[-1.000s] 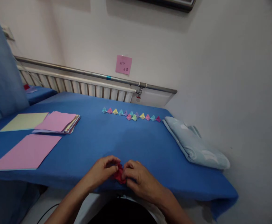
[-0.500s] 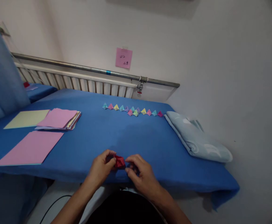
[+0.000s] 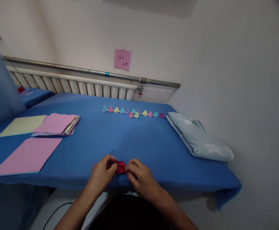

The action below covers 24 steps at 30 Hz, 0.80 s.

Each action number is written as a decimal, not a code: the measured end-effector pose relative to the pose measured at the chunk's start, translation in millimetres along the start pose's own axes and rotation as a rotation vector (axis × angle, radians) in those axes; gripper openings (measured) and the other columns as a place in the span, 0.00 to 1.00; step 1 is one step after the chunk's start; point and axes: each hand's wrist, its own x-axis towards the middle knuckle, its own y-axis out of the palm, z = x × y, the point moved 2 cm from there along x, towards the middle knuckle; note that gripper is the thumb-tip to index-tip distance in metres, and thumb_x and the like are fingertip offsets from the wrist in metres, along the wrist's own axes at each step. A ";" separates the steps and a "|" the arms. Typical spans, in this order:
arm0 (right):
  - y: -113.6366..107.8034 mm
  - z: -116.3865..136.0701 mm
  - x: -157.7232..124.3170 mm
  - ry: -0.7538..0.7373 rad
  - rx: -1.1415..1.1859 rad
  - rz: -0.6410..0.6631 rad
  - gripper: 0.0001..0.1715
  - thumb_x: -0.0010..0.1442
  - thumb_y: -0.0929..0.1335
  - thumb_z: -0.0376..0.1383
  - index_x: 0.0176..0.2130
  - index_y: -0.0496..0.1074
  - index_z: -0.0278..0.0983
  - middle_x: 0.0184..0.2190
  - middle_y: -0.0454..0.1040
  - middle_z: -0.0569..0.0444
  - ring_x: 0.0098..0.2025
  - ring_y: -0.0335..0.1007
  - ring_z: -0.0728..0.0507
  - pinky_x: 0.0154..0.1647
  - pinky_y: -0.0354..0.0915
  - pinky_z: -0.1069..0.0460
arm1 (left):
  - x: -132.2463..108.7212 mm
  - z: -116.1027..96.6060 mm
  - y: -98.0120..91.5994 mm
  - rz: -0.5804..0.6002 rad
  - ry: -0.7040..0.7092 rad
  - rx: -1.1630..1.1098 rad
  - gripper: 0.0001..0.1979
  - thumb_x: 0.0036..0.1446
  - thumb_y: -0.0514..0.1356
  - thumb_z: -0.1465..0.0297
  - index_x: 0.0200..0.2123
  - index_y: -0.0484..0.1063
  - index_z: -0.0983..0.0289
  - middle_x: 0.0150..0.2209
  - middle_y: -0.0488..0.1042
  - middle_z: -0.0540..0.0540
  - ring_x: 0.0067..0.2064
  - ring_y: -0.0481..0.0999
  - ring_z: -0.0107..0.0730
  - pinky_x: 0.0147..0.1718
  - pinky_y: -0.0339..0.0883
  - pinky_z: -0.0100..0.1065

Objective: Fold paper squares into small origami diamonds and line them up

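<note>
At the frame's lower centre, the left hand pinches a red origami piece between thumb and fingers; the right hand's fingertips nearly close at its right edge, grip unclear.

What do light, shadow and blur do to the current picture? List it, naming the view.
Head view: dim, soft light, no harsh glare on the blue cloth; head view: a faint, soft-edged shadow on that cloth beyond the left hand and right hand; head view: the red folded paper looks slightly soft, its creases hard to read; head view: upper right corner darkened.
</note>
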 end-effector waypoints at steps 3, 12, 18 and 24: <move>-0.9 4.7 -1.1 0.000 0.041 0.036 0.13 0.57 0.62 0.24 0.37 0.70 0.39 0.35 0.68 0.55 0.37 0.65 0.48 0.39 0.62 0.53 | 1.7 -3.9 -2.7 0.017 0.058 0.140 0.10 0.52 0.52 0.66 0.36 0.69 0.62 0.33 0.78 0.53 0.34 0.76 0.34 0.35 0.70 0.36; -10.3 -9.7 28.2 0.134 0.113 -0.071 0.10 0.54 0.64 0.25 0.33 0.71 0.37 0.29 0.69 0.58 0.32 0.65 0.49 0.34 0.60 0.55 | -2.2 -4.8 -15.8 -0.049 0.165 0.443 0.09 0.51 0.55 0.66 0.34 0.72 0.62 0.32 0.75 0.53 0.33 0.74 0.35 0.33 0.65 0.35; 3.6 -13.1 49.6 0.049 0.022 0.186 0.11 0.52 0.66 0.23 0.32 0.74 0.36 0.26 0.69 0.59 0.30 0.65 0.50 0.33 0.59 0.57 | -2.2 -10.2 -8.3 0.030 0.171 0.536 0.06 0.53 0.56 0.71 0.32 0.72 0.63 0.30 0.74 0.52 0.33 0.72 0.32 0.32 0.62 0.31; 8.0 -11.2 52.1 0.034 -0.060 0.229 0.12 0.53 0.65 0.23 0.26 0.73 0.36 0.25 0.70 0.58 0.31 0.66 0.50 0.35 0.59 0.57 | -0.8 -15.9 -2.9 0.030 0.179 0.591 0.07 0.54 0.54 0.74 0.29 0.71 0.62 0.30 0.75 0.51 0.33 0.73 0.31 0.34 0.61 0.31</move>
